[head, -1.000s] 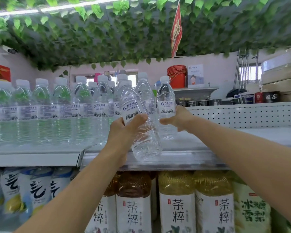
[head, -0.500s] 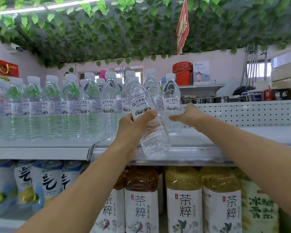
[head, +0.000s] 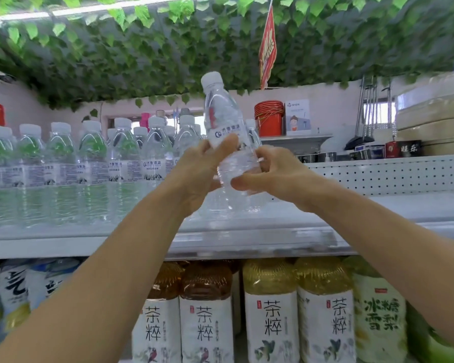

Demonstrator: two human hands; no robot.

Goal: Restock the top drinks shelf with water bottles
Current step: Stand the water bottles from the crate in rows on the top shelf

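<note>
The left hand (head: 197,174) grips a water bottle (head: 227,142) at mid-frame, thumb across its label, holding it nearly upright above the top shelf (head: 247,237). The right hand (head: 275,174) curls around the bottle's lower body from the right, thumb beneath. Rows of water bottles (head: 89,166) stand on the shelf across the left of the frame. Tea bottles (head: 270,310) fill the lower shelf at bottom centre. Green leaves (head: 142,48) hang across the top.

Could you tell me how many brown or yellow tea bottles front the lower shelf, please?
4 in a row: two brown tea bottles on the left, two yellow tea bottles right; others may hide behind.
</note>
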